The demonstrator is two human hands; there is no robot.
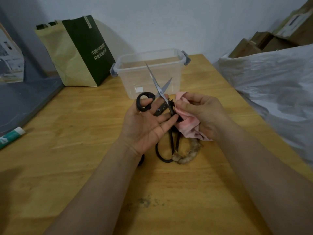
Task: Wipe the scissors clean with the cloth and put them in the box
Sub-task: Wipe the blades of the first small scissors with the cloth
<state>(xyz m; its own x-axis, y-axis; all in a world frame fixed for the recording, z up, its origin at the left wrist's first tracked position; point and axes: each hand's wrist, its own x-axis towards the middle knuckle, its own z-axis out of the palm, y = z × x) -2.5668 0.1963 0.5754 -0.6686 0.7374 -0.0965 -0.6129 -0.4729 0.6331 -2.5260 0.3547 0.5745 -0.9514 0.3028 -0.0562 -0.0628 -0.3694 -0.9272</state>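
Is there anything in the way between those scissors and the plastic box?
Nothing visible. The scissors, held in the left hand, are just in front of the clear box, which has no lid on top; only table lies between.

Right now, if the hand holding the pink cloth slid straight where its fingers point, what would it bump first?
The right hand, gripping the cloth, points left; it would likely first meet the scissors in the left hand.

The dark green side of the paper bag (76,53) carries two lines of pale Chinese characters: the first begins "中国", the second "非遗茶油", and the rest is blurred. Print on the tube (11,136) and on the box (128,78) sticker (139,89) is illegible.
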